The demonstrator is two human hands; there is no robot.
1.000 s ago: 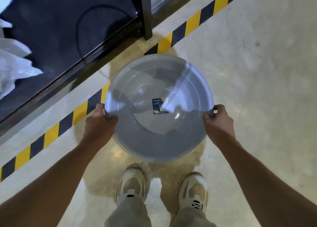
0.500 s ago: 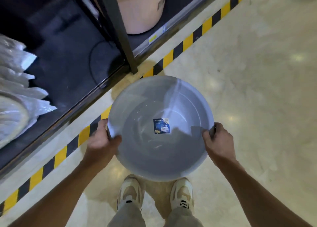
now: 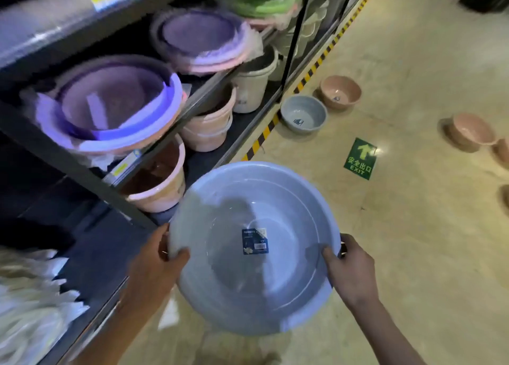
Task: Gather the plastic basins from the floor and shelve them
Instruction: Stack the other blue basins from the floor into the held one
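A large grey plastic basin (image 3: 248, 199) with a blue label in its bottom is held in the air in front of me. My left hand (image 3: 154, 265) grips its left rim, thumb inside. My right hand (image 3: 352, 268) grips the right rim the same way. On the floor further off lie a small grey basin (image 3: 303, 113), a pink basin (image 3: 340, 90) behind it, and another pink basin (image 3: 471, 131) at the right. The dark metal shelf (image 3: 192, 102) on my left carries stacked purple and pink basins (image 3: 110, 102).
Pink buckets (image 3: 206, 127) and a cream bucket (image 3: 254, 83) stand on the lowest shelf. Yellow-black tape (image 3: 264, 136) runs along the shelf's foot. A green exit sticker (image 3: 360, 158) is on the beige floor. White plastic-wrapped goods (image 3: 27, 309) sit at lower left.
My view has swung up from the floor and my feet to the shelves and the aisle. Both hands keep their grip on the grey basin, which now sits higher, near the shelf.
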